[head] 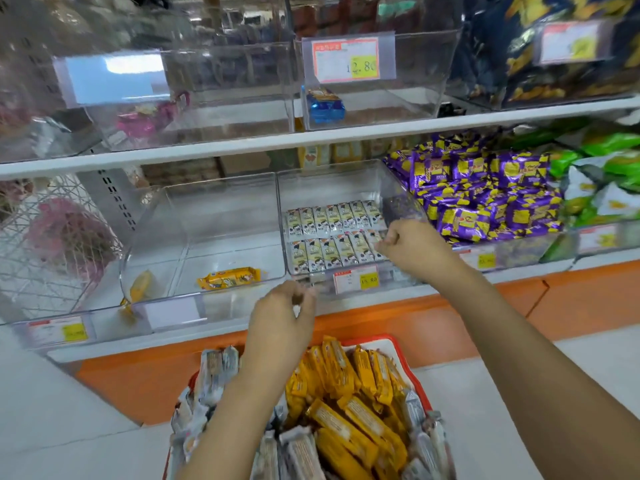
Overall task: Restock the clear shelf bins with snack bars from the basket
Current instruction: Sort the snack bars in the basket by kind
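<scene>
Calls for a reach down to the basket (405,362), bars (360,420) mostly lengthwise toward the shelf (221,332); favours the nearer left hand (287,317), loosely curled, empty; right hand (407,242) curled, hold unclear.

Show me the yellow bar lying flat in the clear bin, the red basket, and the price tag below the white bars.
Yellow bar (229,277), head view, middle of its wrapper.
Red basket (405,362), head view, its right rim.
Price tag (356,279), head view, centre of the label.
</scene>
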Available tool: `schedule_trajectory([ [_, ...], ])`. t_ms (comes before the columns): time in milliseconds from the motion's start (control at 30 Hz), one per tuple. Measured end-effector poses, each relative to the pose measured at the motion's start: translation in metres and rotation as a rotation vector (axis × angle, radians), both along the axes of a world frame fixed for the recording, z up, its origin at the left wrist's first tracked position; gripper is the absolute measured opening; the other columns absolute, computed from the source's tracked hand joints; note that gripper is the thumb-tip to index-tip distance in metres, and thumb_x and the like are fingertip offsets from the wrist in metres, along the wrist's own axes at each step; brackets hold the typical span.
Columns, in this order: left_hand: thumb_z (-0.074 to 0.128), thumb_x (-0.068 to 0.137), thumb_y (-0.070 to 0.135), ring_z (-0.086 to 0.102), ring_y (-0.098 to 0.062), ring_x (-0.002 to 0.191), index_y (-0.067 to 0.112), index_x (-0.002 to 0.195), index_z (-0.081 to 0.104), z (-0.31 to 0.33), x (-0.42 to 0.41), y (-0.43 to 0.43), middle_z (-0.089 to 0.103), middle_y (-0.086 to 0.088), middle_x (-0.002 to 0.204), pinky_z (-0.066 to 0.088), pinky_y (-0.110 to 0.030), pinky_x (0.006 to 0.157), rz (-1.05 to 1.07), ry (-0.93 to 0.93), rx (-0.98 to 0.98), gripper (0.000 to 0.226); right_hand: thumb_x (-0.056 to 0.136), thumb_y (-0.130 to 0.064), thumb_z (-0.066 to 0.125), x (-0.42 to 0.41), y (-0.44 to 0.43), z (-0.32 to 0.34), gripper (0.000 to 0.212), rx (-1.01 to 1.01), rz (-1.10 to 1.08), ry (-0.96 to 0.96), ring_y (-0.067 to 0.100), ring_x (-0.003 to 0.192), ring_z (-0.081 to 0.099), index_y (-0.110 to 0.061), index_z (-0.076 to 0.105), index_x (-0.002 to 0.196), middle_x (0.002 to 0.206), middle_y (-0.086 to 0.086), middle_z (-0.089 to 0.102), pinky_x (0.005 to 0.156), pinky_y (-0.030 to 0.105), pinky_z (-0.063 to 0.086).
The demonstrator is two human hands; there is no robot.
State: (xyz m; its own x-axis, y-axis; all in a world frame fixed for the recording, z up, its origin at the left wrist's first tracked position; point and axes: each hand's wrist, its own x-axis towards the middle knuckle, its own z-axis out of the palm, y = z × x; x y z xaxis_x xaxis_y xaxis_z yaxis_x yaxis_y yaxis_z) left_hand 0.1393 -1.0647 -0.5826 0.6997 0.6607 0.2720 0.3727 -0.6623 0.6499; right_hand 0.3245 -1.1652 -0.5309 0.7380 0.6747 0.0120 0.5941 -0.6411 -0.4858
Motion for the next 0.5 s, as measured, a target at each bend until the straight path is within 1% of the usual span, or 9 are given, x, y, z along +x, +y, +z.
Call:
schedule_trajectory([
  [67,0.049,0.096,0.032,0.049,-0.003,0.056,0.027,0.069,0.048,-0.010,-0.007,-0.013,0.052,0.011,0.061,0.032,-0.014,0.047,-0.147,0.183,-0.027,0.027,0.094,-0.030,0.054,-0.016,-0.021,-0.007,0.026,-0.204,0.055,-0.038,0.024,0.083,0.054,-0.011,0.049,0.078,0.082,0.007,0.055,0.068,0.030,0.040],
  [100,0.050,0.096,0.033,0.053,-0.006,0.060,0.028,0.069,0.050,-0.016,-0.010,-0.020,0.054,0.010,0.063,0.034,-0.016,0.050,-0.226,0.285,-0.023,0.027,0.094,-0.032,0.055,-0.022,-0.032,-0.015,0.024,-0.318,0.099,-0.020,0.024,0.086,0.056,-0.010,0.054,0.085,0.090,0.008,0.057,0.068,0.029,0.041],
  [167,0.051,0.095,0.033,0.061,-0.013,0.084,0.028,0.082,0.060,-0.031,-0.013,-0.037,0.065,0.008,0.085,0.046,-0.027,0.070,-0.358,0.428,-0.009,0.016,0.090,-0.034,0.062,-0.037,-0.056,-0.036,0.036,-0.479,0.153,0.129,0.018,0.078,0.055,-0.006,0.056,0.111,0.102,0.008,0.058,0.061,0.026,0.041],
  [233,0.051,0.095,0.033,0.059,-0.015,0.105,0.025,0.110,0.063,-0.044,-0.015,-0.059,0.062,0.006,0.115,0.046,-0.028,0.085,-0.435,0.505,-0.026,0.021,0.085,-0.031,0.071,-0.048,-0.079,-0.063,0.063,-0.540,0.148,0.309,0.010,0.066,0.050,-0.005,0.041,0.134,0.111,0.008,0.056,0.056,0.021,0.042],
  [267,0.050,0.096,0.033,0.057,-0.016,0.110,0.024,0.123,0.058,-0.050,-0.017,-0.069,0.058,0.004,0.125,0.046,-0.028,0.090,-0.478,0.538,-0.060,0.029,0.083,-0.029,0.073,-0.052,-0.089,-0.079,0.077,-0.555,0.137,0.375,0.009,0.068,0.050,-0.009,0.030,0.143,0.123,0.009,0.053,0.059,0.021,0.046],
  [333,0.050,0.096,0.033,0.049,-0.019,0.122,0.022,0.139,0.045,-0.064,-0.019,-0.089,0.048,0.000,0.138,0.043,-0.032,0.099,-0.567,0.615,-0.094,0.044,0.082,-0.026,0.075,-0.058,-0.106,-0.112,0.099,-0.598,0.119,0.473,0.015,0.088,0.056,-0.017,0.005,0.152,0.140,0.011,0.044,0.074,0.029,0.054],
  [367,0.051,0.096,0.033,0.042,-0.021,0.130,0.020,0.143,0.039,-0.070,-0.020,-0.098,0.041,-0.003,0.145,0.038,-0.033,0.105,-0.606,0.663,-0.074,0.050,0.080,-0.027,0.076,-0.061,-0.113,-0.125,0.108,-0.630,0.117,0.503,0.020,0.102,0.056,-0.019,-0.004,0.152,0.145,0.012,0.040,0.083,0.034,0.053],
  [433,0.053,0.095,0.035,0.024,-0.021,0.141,0.013,0.146,0.031,-0.079,-0.021,-0.112,0.028,-0.006,0.153,0.023,-0.033,0.113,-0.657,0.737,-0.008,0.061,0.075,-0.033,0.081,-0.068,-0.122,-0.148,0.124,-0.705,0.150,0.489,0.027,0.126,0.045,-0.022,-0.017,0.150,0.152,0.015,0.028,0.096,0.038,0.048],
  [500,0.058,0.092,0.038,0.011,-0.022,0.145,0.008,0.148,0.025,-0.090,-0.022,-0.121,0.019,-0.009,0.157,0.010,-0.032,0.117,-0.663,0.794,0.035,0.072,0.071,-0.038,0.083,-0.078,-0.128,-0.161,0.133,-0.754,0.201,0.482,0.031,0.140,0.027,-0.024,-0.026,0.147,0.156,0.019,0.014,0.105,0.038,0.040],
])
